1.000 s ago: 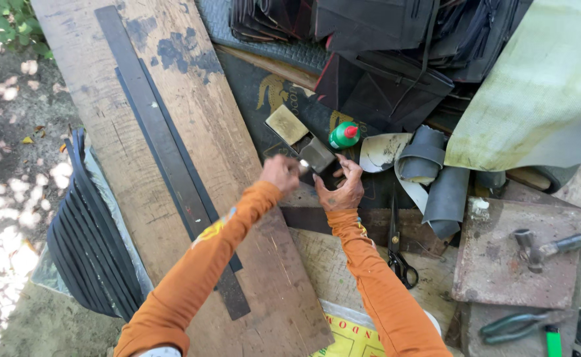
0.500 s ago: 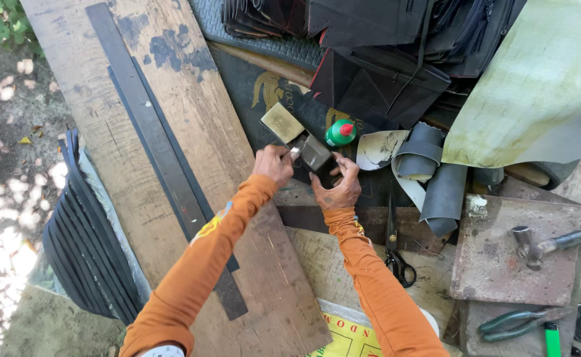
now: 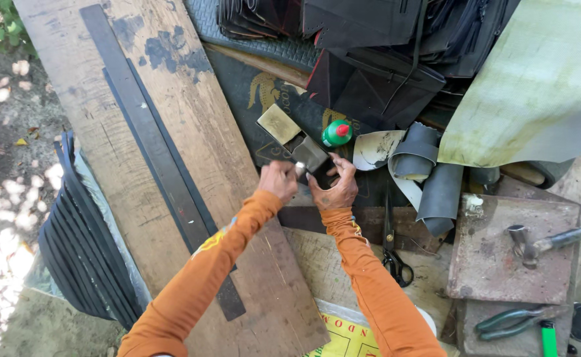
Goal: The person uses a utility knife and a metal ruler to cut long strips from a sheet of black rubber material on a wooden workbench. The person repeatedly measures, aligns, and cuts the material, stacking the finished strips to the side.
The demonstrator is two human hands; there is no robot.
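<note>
Head view: left hand [image 3: 278,180] and right hand [image 3: 333,188] both pinching closed on small dark patch [image 3: 321,177] below green-capped bottle [image 3: 337,133]; seeming thin, floppy, best gripped along edges.

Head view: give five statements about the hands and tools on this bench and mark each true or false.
1. Both hands, left hand and right hand, meet at a small dark piece. True.
2. The green bottle has a blue cap. False: the cap is red.
3. The scissors lie to the right of the right forearm. True.
4. The hammer is in the left hand. False: it rests on a slab at the right, untouched.
5. The long black strip lies on the wooden board. True.
</note>
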